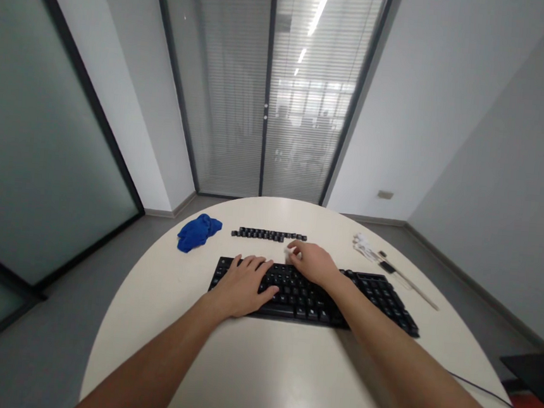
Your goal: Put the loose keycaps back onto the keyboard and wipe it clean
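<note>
A black keyboard (pixel 310 310) lies across the round table. My left hand (pixel 244 285) rests on its left part with the fingers spread, holding nothing. Over the keyboard's back edge, my right hand (pixel 312 261) is bent, its thumb and fingers pinched on a small white item (pixel 289 250) too small to name. Just behind the hands, loose black keycaps (pixel 262 233) are lined up in rows on the tabletop. The right forearm covers part of the keyboard.
The cream table (pixel 219 371) has a blue cloth (pixel 198 232) at its back left. At the right lie white swabs (pixel 363 245), a small black brush (pixel 387 267) and a thin stick (pixel 417 290). A dark cable (pixel 482 389) runs off the right edge.
</note>
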Available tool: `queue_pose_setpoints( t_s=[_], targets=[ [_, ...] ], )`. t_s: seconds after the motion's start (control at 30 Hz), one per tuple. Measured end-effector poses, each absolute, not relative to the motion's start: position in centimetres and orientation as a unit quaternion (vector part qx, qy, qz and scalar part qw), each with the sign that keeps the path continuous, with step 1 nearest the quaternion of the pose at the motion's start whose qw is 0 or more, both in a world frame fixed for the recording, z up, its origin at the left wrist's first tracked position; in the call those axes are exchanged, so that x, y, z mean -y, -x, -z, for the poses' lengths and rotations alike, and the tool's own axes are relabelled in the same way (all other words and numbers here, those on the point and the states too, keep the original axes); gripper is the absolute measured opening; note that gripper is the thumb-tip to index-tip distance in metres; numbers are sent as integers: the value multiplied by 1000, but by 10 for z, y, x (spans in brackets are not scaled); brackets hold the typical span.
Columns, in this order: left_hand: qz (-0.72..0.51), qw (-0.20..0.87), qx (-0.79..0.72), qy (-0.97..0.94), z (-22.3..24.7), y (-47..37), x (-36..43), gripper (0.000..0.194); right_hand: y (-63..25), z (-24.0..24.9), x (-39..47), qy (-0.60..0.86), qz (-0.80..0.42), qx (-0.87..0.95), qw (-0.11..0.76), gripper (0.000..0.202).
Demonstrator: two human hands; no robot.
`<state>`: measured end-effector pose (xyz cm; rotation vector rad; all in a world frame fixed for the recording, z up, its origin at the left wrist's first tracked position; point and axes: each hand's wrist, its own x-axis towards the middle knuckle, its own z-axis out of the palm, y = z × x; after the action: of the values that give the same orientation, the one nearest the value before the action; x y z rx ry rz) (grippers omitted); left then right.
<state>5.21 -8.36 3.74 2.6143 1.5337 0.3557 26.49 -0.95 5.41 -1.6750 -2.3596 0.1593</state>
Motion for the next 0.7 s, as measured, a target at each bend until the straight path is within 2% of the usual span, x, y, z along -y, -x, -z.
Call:
queue_pose_setpoints(
  t_s=[0.17, 0.43, 0.7],
  targets=[
    [-118, 46, -502, -855, -40, -53, 84, 58, -244, -55, -18, 604, -21, 792, 88, 44],
    [-119, 47, -502, -856, -42, -53, 85, 58, -236, -51, -21, 607, -1, 791, 74, 35],
    [-110, 42, -504, -856, -39, -52, 84, 60, -255, -57, -11, 597, -41, 797, 83, 19]
  ],
)
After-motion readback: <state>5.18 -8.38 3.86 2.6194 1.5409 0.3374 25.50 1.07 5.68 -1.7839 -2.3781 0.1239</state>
